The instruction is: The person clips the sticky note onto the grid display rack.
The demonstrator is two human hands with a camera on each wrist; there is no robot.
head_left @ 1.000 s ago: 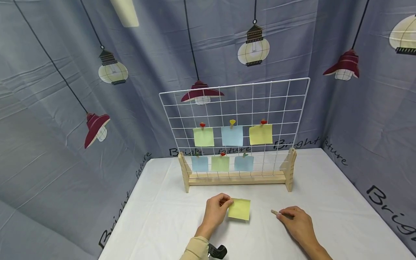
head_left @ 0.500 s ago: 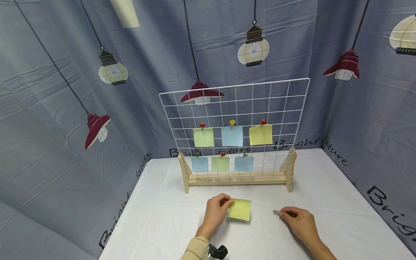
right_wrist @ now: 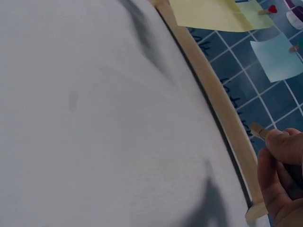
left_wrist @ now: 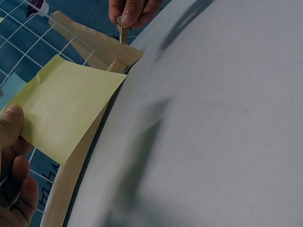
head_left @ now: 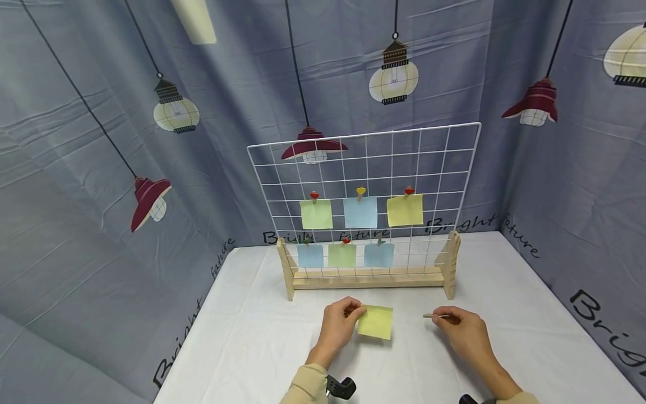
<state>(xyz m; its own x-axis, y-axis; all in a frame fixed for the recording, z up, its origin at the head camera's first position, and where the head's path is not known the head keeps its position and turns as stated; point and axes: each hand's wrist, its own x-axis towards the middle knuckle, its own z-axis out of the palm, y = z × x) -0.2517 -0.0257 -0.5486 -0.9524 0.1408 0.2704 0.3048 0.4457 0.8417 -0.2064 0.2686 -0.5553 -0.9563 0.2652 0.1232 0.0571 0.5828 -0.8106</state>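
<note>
My left hand (head_left: pixel 337 326) pinches a yellow sticky note (head_left: pixel 375 322) by its left edge, holding it above the white table. In the left wrist view the sticky note (left_wrist: pixel 71 106) spreads out flat from the thumb. To the right, my right hand (head_left: pixel 463 332) pinches a small wooden clothespin (head_left: pixel 428 315), its tip pointing left toward the note. The right wrist view shows the clothespin (right_wrist: pixel 258 130) sticking out past thumb and forefinger. Note and clothespin are apart. Behind both hands stands a white wire grid (head_left: pixel 434 181) on a wooden base (head_left: pixel 368 280).
Two rows of notes hang on the grid from small clips: a green note (head_left: pixel 316 214), a blue note (head_left: pixel 360 212) and a yellow note (head_left: pixel 405 210) above, smaller ones below. The white table (head_left: pixel 242 342) ends at a grey-blue printed curtain (head_left: pixel 101 280).
Both hands have risen slightly in the head view, away from the person. The note has shifted a little right, and the clothespin has turned in the right fingers to point more level.
</note>
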